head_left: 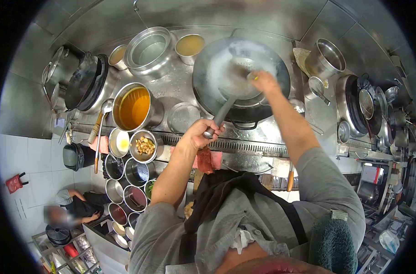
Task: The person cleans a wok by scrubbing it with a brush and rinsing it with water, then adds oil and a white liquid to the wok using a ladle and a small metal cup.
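Left hand (pixel 203 133): fist wrapped round a dark handle (pixel 225 111), which slants from above the front edge of the steel stove (pixel 176 77) in over the wok.
Right hand (pixel 264 83): closed round a blurred tool (pixel 239 72); I cannot tell what kind.
Wok (pixel 205 68): mid-stove, whitish and steaming inside.
Strokes: I judge a firm left grip matters most; I'd favour short right-hand passes inside the rim, knuckles clear of the steam.
Red cloth (pixel 209 160): just below the left hand, by the front edge.
Stove's left: a steel disc (pixel 184 118) near the wok, then a pot of orange liquid (pixel 135 107); I'd avoid splashing it.
Stove's right: a tall pot (pixel 318 63) toward the back edge.
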Demonstrator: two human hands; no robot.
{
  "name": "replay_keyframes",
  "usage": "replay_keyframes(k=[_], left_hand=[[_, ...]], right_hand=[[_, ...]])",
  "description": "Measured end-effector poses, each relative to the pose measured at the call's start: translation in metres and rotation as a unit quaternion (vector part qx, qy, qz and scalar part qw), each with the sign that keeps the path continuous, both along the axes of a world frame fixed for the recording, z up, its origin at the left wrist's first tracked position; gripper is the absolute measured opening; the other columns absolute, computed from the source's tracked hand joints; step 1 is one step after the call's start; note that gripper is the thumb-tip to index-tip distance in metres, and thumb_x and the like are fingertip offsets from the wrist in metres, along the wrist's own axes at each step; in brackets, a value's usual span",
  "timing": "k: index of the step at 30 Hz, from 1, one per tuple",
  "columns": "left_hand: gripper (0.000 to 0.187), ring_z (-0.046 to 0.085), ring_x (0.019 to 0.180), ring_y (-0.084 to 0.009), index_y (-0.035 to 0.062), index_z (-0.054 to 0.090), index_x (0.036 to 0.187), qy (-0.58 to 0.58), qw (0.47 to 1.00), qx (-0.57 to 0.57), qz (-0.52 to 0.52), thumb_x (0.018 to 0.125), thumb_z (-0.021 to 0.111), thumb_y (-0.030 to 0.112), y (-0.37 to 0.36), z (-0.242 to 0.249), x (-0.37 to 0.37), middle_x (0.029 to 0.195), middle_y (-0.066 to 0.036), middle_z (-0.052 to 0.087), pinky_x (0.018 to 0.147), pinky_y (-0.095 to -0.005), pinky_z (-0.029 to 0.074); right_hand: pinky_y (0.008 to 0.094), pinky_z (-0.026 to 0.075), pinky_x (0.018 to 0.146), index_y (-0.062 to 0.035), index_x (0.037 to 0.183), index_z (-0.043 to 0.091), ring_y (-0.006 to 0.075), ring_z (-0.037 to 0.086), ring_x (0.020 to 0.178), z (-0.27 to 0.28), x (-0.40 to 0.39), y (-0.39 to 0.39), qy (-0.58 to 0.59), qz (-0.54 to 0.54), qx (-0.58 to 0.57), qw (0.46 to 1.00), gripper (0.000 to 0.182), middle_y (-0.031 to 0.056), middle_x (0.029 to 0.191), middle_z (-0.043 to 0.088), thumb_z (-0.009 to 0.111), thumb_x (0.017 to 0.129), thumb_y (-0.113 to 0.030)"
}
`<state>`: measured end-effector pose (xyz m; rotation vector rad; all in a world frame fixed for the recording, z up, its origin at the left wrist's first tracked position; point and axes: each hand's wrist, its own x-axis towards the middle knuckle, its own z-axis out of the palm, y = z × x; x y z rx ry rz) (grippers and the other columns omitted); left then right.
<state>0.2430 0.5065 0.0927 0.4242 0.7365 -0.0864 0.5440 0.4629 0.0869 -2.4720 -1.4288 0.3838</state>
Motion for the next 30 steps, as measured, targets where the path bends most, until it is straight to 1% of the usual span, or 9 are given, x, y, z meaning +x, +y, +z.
replay_keyframes(k=[5, 10, 12, 14, 15, 19, 21, 27, 30], left_hand=[[0.018, 0.047, 0.05, -0.0118, -0.0018, 0.048, 0.086, -0.011, 0.999, 0.035, -0.023, 0.069, 0.052, -0.001, 0.01, -0.017, -0.005, 0.072, -0.009, 0.053, 0.04, -0.0237, 0.038], [0.019, 0.048, 0.046, -0.0179, -0.004, 0.048, 0.084, 0.094, 0.963, 0.252, -0.007, 0.067, 0.055, -0.002, -0.012, 0.023, -0.027, 0.061, -0.01, 0.049, 0.04, -0.0293, 0.039], [0.019, 0.048, 0.048, -0.0203, -0.0065, 0.046, 0.082, 0.112, 0.943, 0.313, -0.002, 0.064, 0.052, -0.006, -0.022, 0.04, -0.031, 0.062, -0.011, 0.048, 0.041, -0.0319, 0.039], [0.021, 0.048, 0.048, -0.0203, -0.0073, 0.045, 0.083, 0.105, 0.951, 0.289, 0.0, 0.064, 0.052, -0.006, -0.028, 0.043, -0.036, 0.061, -0.011, 0.048, 0.041, -0.0318, 0.039], [0.023, 0.048, 0.048, -0.0203, -0.0081, 0.045, 0.084, 0.099, 0.96, 0.262, 0.001, 0.063, 0.052, -0.006, -0.034, 0.045, -0.035, 0.06, -0.011, 0.048, 0.041, -0.0317, 0.039], [0.019, 0.048, 0.047, -0.0174, -0.0058, 0.046, 0.084, 0.092, 0.971, 0.218, 0.046, 0.066, 0.052, -0.005, -0.046, 0.042, -0.039, 0.061, -0.01, 0.05, 0.038, -0.0296, 0.039], [0.021, 0.048, 0.045, -0.017, -0.0064, 0.046, 0.086, 0.147, 0.928, 0.333, 0.08, 0.066, 0.052, -0.006, -0.053, 0.039, -0.046, 0.062, -0.01, 0.05, 0.036, -0.0298, 0.038], [0.022, 0.051, 0.041, -0.0169, -0.0022, 0.044, 0.093, 0.27, 0.749, 0.599, 0.089, 0.072, 0.048, -0.004, -0.079, 0.047, -0.113, 0.058, -0.009, 0.051, 0.035, -0.0294, 0.039], [0.02, 0.05, 0.04, -0.0165, -0.0017, 0.044, 0.091, 0.266, 0.785, 0.544, 0.128, 0.072, 0.047, -0.004, -0.106, 0.066, -0.137, 0.059, -0.008, 0.051, 0.035, -0.0287, 0.039]], right_hand=[[0.0394, 0.045, 0.089, -0.0164, 0.108, 0.062, 0.0325, 0.058, 0.097, 0.016, -0.04, -0.039, 0.072, 0.082, 0.033, 0.994, 0.037, 0.0161, 0.104, 0.061, 0.056, 0.075, -0.031], [0.0397, 0.046, 0.086, -0.0142, 0.114, 0.059, 0.0345, 0.058, 0.094, 0.066, 0.021, -0.071, -0.072, 0.099, -0.105, 0.987, 0.043, 0.0174, 0.1, 0.062, 0.058, 0.075, -0.033], [0.04, 0.046, 0.085, -0.015, 0.116, 0.058, 0.0346, 0.059, 0.093, 0.071, 0.027, -0.069, -0.039, 0.014, 0.091, 0.995, 0.044, 0.0178, 0.098, 0.062, 0.058, 0.076, -0.033], [0.0395, 0.046, 0.085, -0.0146, 0.115, 0.058, 0.0342, 0.059, 0.093, 0.057, 0.01, -0.054, 0.042, -0.036, 0.178, 0.982, 0.044, 0.0171, 0.1, 0.062, 0.058, 0.076, -0.035], [0.0365, 0.043, 0.089, -0.0156, 0.119, 0.055, 0.0315, 0.057, 0.102, 0.029, -0.013, -0.036, 0.149, -0.089, 0.132, 0.976, 0.048, 0.0182, 0.11, 0.059, 0.059, 0.078, -0.038], [0.0361, 0.043, 0.092, -0.0198, 0.116, 0.059, 0.0307, 0.056, 0.103, 0.0, -0.06, -0.045, 0.17, 0.054, 0.076, 0.981, 0.043, 0.0149, 0.11, 0.06, 0.06, 0.076, -0.036], [0.0365, 0.044, 0.09, -0.0184, 0.115, 0.059, 0.032, 0.057, 0.1, 0.014, -0.045, -0.073, 0.12, 0.116, 0.039, 0.985, 0.043, 0.0154, 0.107, 0.061, 0.06, 0.076, -0.036], [0.0386, 0.045, 0.084, -0.0161, 0.116, 0.059, 0.0339, 0.059, 0.094, 0.085, 0.02, -0.122, -0.003, 0.035, 0.018, 0.999, 0.045, 0.0181, 0.101, 0.062, 0.061, 0.075, -0.034], [0.037, 0.044, 0.085, -0.0147, 0.116, 0.059, 0.0329, 0.059, 0.097, 0.1, 0.024, -0.154, 0.044, -0.034, 0.089, 0.995, 0.046, 0.0181, 0.102, 0.062, 0.061, 0.075, -0.034]])
